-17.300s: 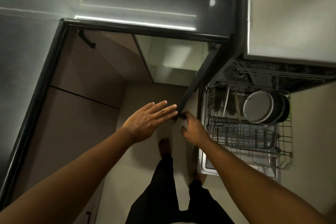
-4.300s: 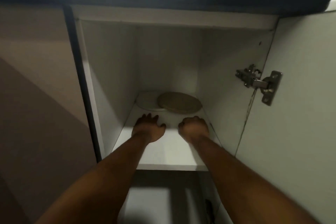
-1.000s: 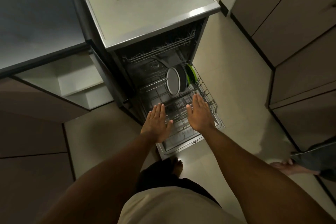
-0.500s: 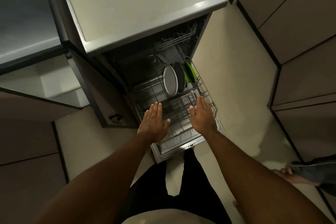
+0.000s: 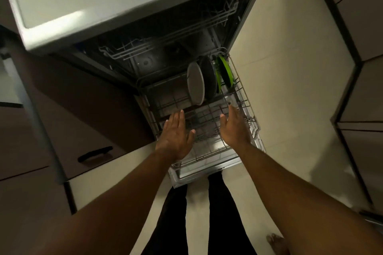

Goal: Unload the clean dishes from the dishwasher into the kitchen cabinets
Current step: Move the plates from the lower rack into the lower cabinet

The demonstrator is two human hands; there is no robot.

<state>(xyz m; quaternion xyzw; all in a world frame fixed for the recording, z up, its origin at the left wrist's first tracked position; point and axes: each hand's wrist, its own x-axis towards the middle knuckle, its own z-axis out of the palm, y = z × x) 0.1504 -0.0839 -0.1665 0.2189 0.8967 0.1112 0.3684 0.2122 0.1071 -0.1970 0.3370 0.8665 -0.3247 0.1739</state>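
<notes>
We held our left hand (image 5: 176, 134) and right hand (image 5: 235, 128) flat-fingered and empty above the lower rack (image 5: 246, 109). The grey plate (image 5: 195, 84) stood upright at its far end; we judged gripping both rims and lifting straight up would suit best.

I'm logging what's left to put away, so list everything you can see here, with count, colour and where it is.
grey plate: one, pale grey, upright at the back of the lower rack, leftmost of the row
dark plate: one, black, upright right behind the grey one
green plate: one, bright green, upright at the rack's right rear
lower rack: one, grey wire, pulled out over the open door
upper rack: one, grey wire, inside the dishwasher
cabinet handle: one, black, on the brown door at left
left hand: open, over the rack's front
right hand: open, over the rack's front right
legs: two, black trousers, below
</notes>
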